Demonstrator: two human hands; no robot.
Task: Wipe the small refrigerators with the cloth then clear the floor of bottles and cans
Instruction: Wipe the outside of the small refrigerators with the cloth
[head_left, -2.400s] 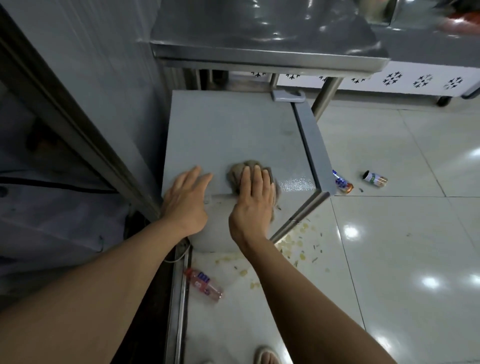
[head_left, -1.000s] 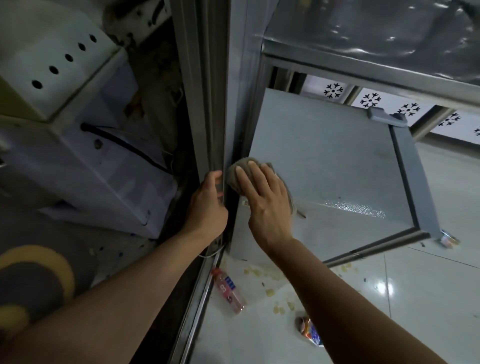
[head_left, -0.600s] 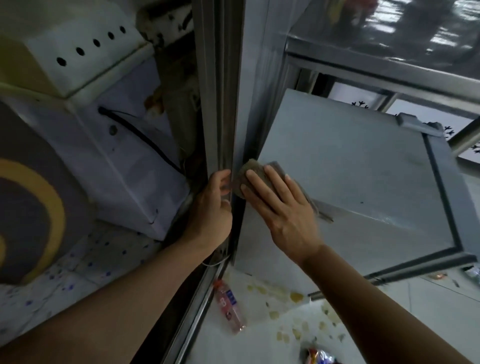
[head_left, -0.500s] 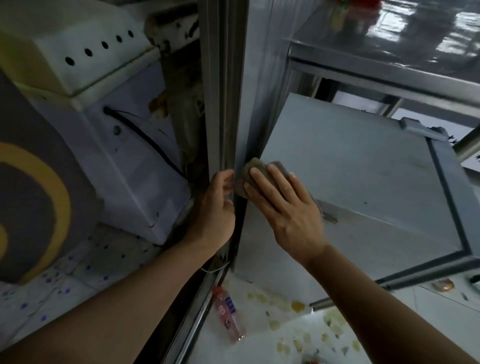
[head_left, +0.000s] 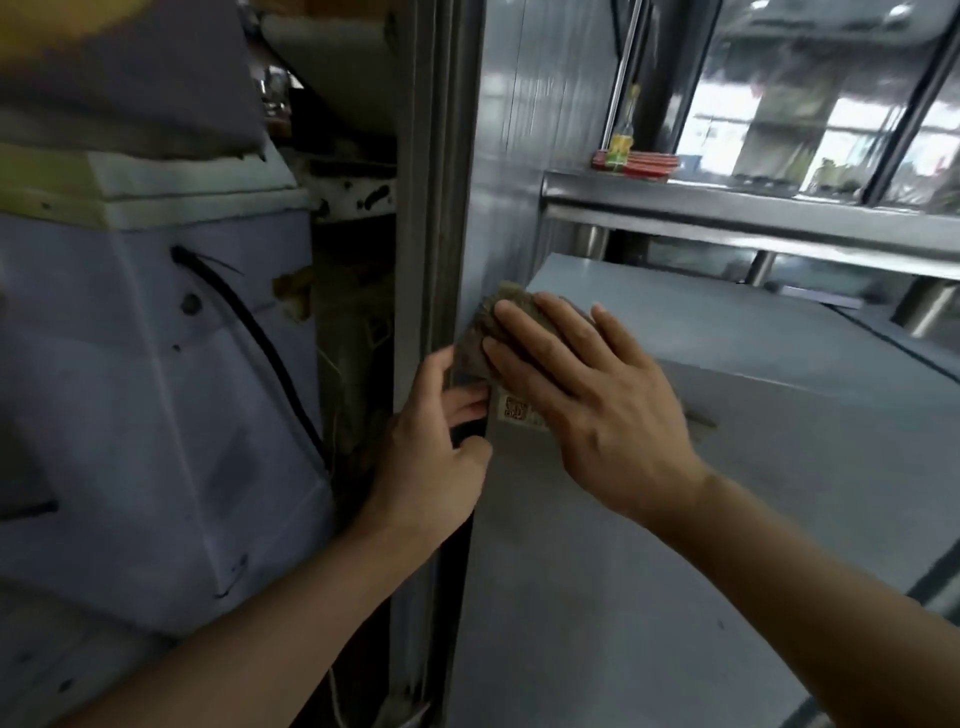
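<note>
A crumpled grey-brown cloth lies under the straight, spread fingers of the right hand, which press it flat against the top left corner of the small grey box-shaped refrigerator. Only the cloth's left part shows past the fingertips, and a thin tail of it pokes out beyond the hand's far side. The left hand sits just beside it, to the left and lower, its fingers curled round the dark vertical metal post that stands against the refrigerator's left edge; its thumb reaches up close to the cloth's lower edge, though whether they touch is hard to tell.

One cloth, one refrigerator and two hands are in view. The cloth looks coarse, ribbed and dingy. A small white sticker with red print sits on the refrigerator's side, just below the cloth and between the two hands. Above the refrigerator runs a steel shelf.
</note>
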